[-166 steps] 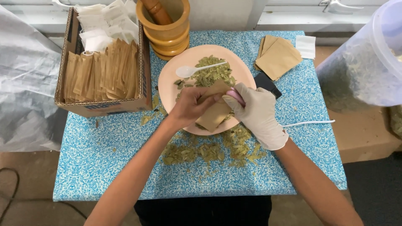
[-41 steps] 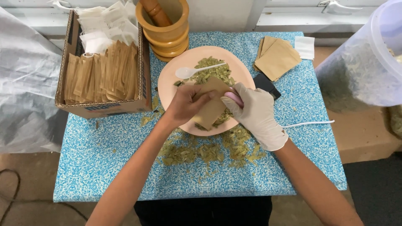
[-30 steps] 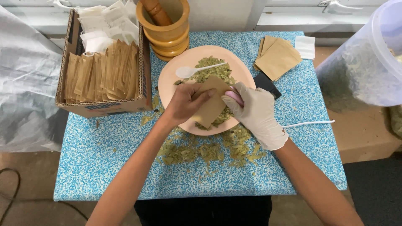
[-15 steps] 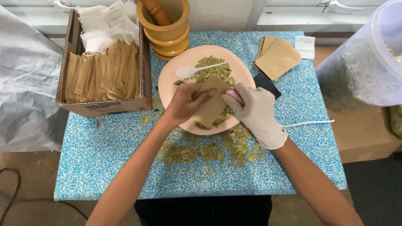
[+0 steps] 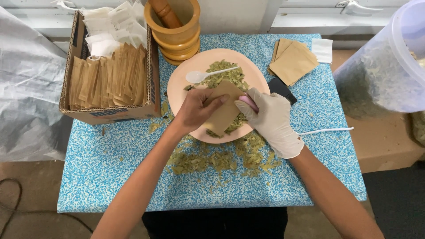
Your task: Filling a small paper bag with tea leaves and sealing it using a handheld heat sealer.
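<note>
Brown paper packet (image 5: pixel 223 108) pinched in my bare left hand (image 5: pixel 195 110); gloved right hand (image 5: pixel 272 121) grips a pink scoop (image 5: pixel 247 102); cardboard box (image 5: pixel 152 66) already holds many filled packets, loose leaves remain on the plate (image 5: pixel 177 88).

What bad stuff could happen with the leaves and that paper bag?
More dried green leaves could spill: many already lie scattered on the blue speckled table. The small brown paper pouch, pinched by the bare left hand and white-gloved right hand, might tear. The white plastic spoon could slide off the pink plate.
</note>
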